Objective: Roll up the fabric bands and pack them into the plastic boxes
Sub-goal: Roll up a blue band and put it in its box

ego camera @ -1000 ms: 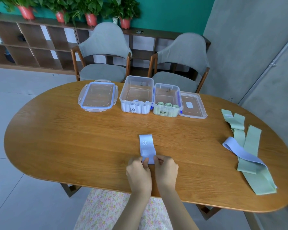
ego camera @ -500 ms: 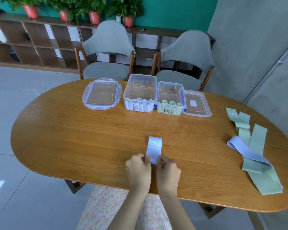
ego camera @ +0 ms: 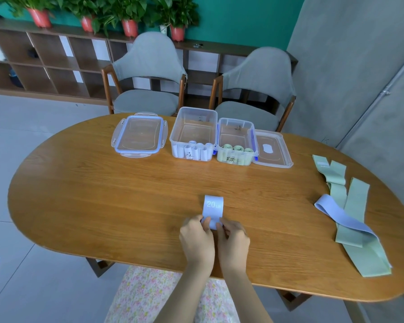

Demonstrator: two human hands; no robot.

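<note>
Both hands, left and right, pinch the rolled near end of the pale blue fabric band near the oval wooden table's front edge, bare wood around them.

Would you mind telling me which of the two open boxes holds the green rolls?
The right box, smaller and next to its lid, holds the green rolls. The left box holds pale lavender rolls.
</note>
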